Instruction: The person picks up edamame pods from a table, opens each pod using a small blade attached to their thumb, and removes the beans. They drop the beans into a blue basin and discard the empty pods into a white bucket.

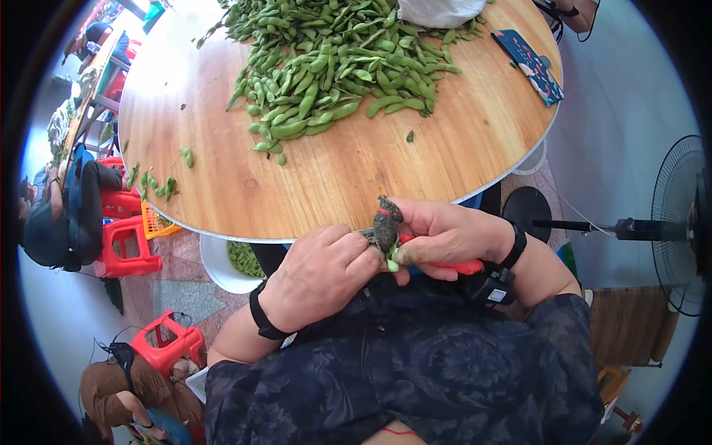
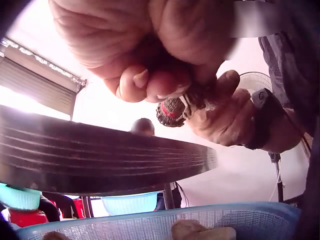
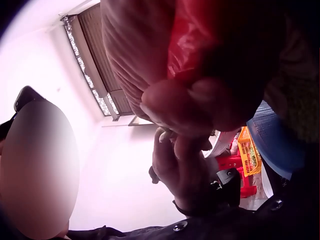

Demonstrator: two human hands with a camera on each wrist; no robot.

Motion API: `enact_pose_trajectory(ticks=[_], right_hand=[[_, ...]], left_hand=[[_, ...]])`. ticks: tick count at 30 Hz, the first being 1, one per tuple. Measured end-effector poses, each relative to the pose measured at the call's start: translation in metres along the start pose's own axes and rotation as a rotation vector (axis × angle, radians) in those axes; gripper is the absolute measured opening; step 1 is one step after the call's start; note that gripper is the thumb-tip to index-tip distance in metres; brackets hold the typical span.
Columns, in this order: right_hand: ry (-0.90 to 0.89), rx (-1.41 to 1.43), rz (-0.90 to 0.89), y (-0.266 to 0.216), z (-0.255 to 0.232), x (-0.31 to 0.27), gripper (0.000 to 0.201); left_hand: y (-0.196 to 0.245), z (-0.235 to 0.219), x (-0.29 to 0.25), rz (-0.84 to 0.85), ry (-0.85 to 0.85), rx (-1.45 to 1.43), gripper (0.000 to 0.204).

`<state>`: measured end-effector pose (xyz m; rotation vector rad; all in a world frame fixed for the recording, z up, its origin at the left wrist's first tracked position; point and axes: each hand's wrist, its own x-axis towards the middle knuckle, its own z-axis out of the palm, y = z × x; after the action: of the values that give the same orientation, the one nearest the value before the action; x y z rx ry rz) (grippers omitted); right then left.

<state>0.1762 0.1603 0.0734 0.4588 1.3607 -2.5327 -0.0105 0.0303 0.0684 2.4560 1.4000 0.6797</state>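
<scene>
My left hand (image 1: 322,271) and right hand (image 1: 456,237) meet just in front of the table's near edge. Between them is a dark, rough bundle with a red band (image 1: 386,226), its top end puckered. Curled left fingers grip it, with the bundle (image 2: 172,110) jutting out below them in the left wrist view. A bit of green, like a pod (image 1: 393,265), shows at its lower end, by the right thumb tip. Across the right palm lies a glossy red handle (image 1: 461,267), also seen as a red handle (image 3: 192,40) in the right wrist view; its far end is hidden.
Green soybean pods (image 1: 319,74) are heaped on the round wooden table (image 1: 222,193). A patterned dark blue object (image 1: 530,67) lies at its right edge. Below stands a white tub with pods (image 1: 211,263). Red stools (image 1: 126,248) are left, a black fan (image 1: 678,226) right.
</scene>
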Motion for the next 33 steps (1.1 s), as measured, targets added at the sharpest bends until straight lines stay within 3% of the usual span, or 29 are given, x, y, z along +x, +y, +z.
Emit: enact_pose_trajectory(ticks=[7, 9, 10, 13, 16, 18, 19, 20, 22, 23, 25, 26, 28, 33], right_hand=[[-0.016, -0.054, -0.004, 0.002, -0.001, 0.010, 0.017], [0.118, -0.782, -0.027, 0.002, 0.003, 0.008, 0.017], [0.161, -1.018, -0.184, 0.008, 0.002, 0.008, 0.021], [0.284, -1.102, -0.148, 0.002, 0.006, 0.001, 0.022], [0.180, -0.931, -0.166, -0.005, 0.010, -0.001, 0.022], [0.287, -0.774, -0.247, 0.005, 0.010, 0.010, 0.021], [0.264, -0.706, -0.098, -0.003, 0.015, 0.009, 0.018], [0.257, -0.702, -0.095, -0.005, 0.016, 0.009, 0.018], [0.163, -0.360, 0.010, -0.004, 0.016, 0.009, 0.016], [0.157, -0.353, 0.015, -0.002, 0.016, 0.009, 0.016], [0.051, 0.069, -0.011, 0.004, 0.016, 0.010, 0.020], [0.051, 0.069, -0.011, 0.009, 0.017, 0.012, 0.020], [0.081, 0.342, -0.098, 0.020, 0.021, 0.016, 0.024], [0.153, -0.019, -0.192, 0.025, 0.019, 0.021, 0.021]], left_hand=[[-0.005, 0.002, -0.009, -0.045, 0.033, 0.012, 0.020], [-0.007, 0.000, -0.011, -0.055, 0.017, -0.011, 0.022], [-0.007, -0.001, -0.013, -0.069, -0.006, -0.035, 0.023], [-0.005, -0.004, -0.016, -0.088, -0.022, -0.121, 0.024], [-0.007, 0.002, -0.016, -0.078, 0.071, -0.024, 0.024], [-0.005, 0.006, -0.013, -0.053, 0.095, -0.017, 0.024], [-0.006, 0.007, -0.012, -0.019, 0.125, -0.005, 0.024], [-0.006, 0.007, -0.012, -0.027, 0.123, -0.006, 0.024], [-0.006, 0.006, -0.016, -0.005, 0.148, -0.051, 0.025], [-0.006, 0.007, -0.017, -0.014, 0.144, -0.056, 0.025], [-0.007, 0.010, -0.020, 0.032, 0.226, -0.236, 0.026], [-0.008, 0.013, -0.022, 0.032, 0.226, -0.236, 0.026], [-0.009, 0.022, -0.024, -0.009, 0.355, -0.275, 0.027], [-0.009, 0.023, -0.023, -0.061, 0.326, -0.268, 0.024]])
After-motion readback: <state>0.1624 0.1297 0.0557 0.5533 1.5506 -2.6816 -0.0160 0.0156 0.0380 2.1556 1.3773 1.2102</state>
